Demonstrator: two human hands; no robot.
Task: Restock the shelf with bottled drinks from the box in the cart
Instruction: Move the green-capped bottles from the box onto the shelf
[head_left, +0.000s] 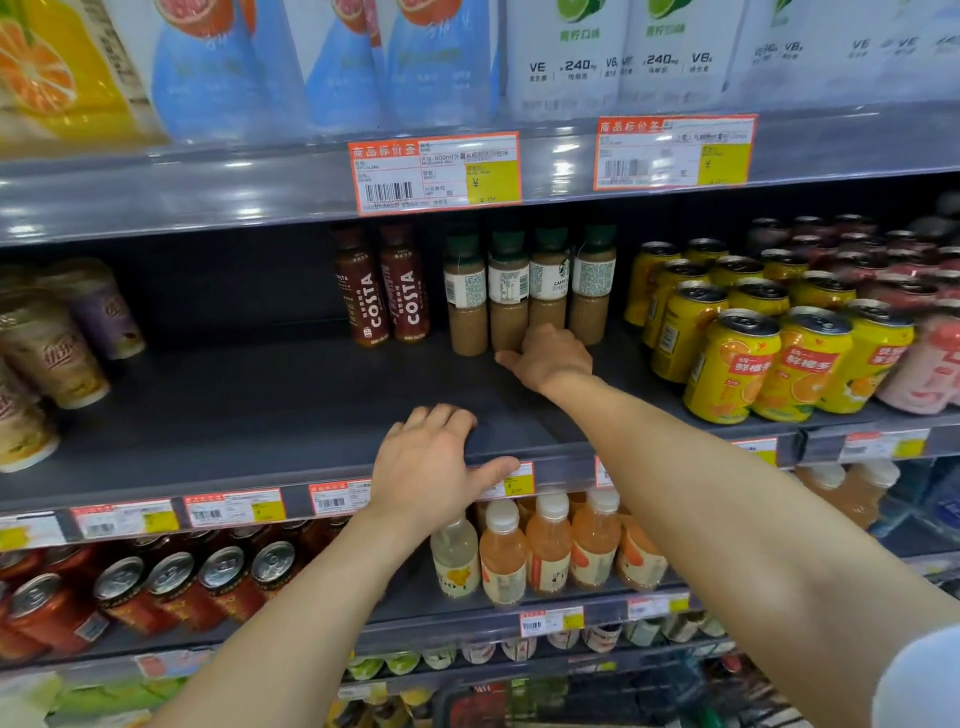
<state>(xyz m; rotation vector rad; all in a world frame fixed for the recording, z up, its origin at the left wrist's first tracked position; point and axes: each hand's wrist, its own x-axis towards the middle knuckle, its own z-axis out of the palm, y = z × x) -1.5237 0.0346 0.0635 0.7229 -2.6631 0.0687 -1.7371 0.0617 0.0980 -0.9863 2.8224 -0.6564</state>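
Bottles (509, 283) with green caps and light brown drink are lined up in a row of four at the back of the middle shelf (234, 405). They are standing up straight, side by side. Two dark brown bottles (384, 291) are set just to their left, and yellow cans (732, 364) are packed together on their right.

The right hand (550, 358) is stretched far in, right at the foot of the third bottle, and the bottom of that bottle is hidden by it. Its thumb (506, 358) is stuck out to the left, low by the second bottle. Its other fingers are hidden behind the back of the hand, so it cannot be told if the bottle is gripped or only touched.

The left hand (426, 467) is laid on the front edge of the same shelf, well apart from the bottles. Its fingers (441, 415) are kept close together and bent a little, with the tips down on the shelf top. Its thumb (496, 470) is spread out to the right and laid across the strip of price tags (234, 506). Nothing is held in this hand.

Pale cups (57, 358) are stacked at the left end of the shelf.
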